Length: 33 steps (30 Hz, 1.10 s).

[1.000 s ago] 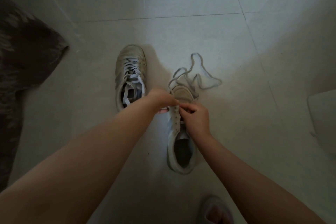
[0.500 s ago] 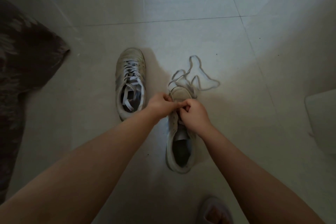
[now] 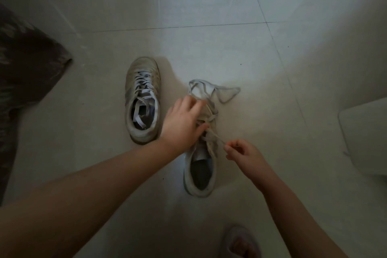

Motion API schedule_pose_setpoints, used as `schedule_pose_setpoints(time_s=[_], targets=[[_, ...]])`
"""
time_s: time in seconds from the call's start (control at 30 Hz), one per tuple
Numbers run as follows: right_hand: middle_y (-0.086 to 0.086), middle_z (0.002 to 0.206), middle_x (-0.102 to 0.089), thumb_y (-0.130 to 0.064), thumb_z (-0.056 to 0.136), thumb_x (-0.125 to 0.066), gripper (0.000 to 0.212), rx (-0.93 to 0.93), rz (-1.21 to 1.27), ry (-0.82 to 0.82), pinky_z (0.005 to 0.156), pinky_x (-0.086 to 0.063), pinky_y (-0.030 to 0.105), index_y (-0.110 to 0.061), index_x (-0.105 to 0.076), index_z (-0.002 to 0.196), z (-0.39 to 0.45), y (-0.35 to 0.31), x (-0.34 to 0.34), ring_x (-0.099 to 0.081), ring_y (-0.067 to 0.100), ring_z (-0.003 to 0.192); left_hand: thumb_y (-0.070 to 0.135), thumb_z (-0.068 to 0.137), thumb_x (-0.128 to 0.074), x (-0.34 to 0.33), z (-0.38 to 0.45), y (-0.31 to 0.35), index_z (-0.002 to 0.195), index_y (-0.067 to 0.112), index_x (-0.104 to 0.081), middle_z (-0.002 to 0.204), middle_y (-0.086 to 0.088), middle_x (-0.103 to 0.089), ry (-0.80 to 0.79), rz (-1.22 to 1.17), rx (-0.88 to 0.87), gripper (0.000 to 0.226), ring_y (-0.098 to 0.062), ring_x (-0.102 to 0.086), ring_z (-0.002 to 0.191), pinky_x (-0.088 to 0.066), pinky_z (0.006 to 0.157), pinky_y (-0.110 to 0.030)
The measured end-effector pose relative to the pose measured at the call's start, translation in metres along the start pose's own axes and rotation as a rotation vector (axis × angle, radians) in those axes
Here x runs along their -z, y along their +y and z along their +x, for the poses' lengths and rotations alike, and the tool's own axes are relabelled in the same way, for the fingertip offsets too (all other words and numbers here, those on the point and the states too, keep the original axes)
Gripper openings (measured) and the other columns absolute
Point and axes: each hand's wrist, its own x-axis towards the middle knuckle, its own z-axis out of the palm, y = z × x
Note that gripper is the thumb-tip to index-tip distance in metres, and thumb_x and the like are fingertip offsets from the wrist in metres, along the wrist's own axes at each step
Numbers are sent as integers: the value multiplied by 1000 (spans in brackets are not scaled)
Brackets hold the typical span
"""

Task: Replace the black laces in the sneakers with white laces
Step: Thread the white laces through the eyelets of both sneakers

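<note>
The near sneaker (image 3: 200, 165) lies on the floor (image 3: 251, 48); the left hand (image 3: 184, 123) rests over its front, fingers bent, grip unclear; the right hand (image 3: 240, 151), beside its right edge, pinches the white lace (image 3: 215, 138); best pull steadily, keeping the lace flat, while the left hand steadies the sneaker.

You're looking at two dingy white sneakers (image 3: 142, 100) on pale grey floor tiles (image 3: 209, 48); the lace (image 3: 215, 92) is greyish white, and the cloth (image 3: 25, 73) at the floor's left edge is dark, mottled brown.
</note>
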Motion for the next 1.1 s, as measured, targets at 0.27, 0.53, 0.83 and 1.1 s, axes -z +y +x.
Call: schedule_pose_setpoints(time_s=[0.27,0.53,0.83,1.1], targets=[[9,87,-68,-18,87,-64,12,37,-83,57,75,-54,48,-26,-56,85,22,9,-12,-66,29,84,40,89,-53,-3,-7,14,103,25,-66,114,8,-57,-258,52,-169,24,-15,-42,117,-25,92,-30],[-1,101,-67,-8,88,-64,29,126,210,148,77,-51,17,-19,-60,114,21,-10,-15,-64,9,92,32,88,-62,12,2,7,89,20,-66,84,3,-68,-186,-411,174,12,-18,-63,83,-49,81,-35],[-3,68,-65,-18,87,-67,22,40,625,172,58,-44,21,-13,-62,108,29,-64,-25,-57,8,63,19,83,-71,25,5,0,77,24,-69,72,10,-66,-216,-687,217,9,-3,-60,69,-43,66,-15],[-2,70,-69,-8,90,-62,11,271,449,240,53,-45,14,-19,-66,90,24,-76,-28,-60,3,58,13,88,-65,31,3,0,90,5,-73,83,-5,-72,-98,-967,422,12,-4,-63,76,-49,71,-11]])
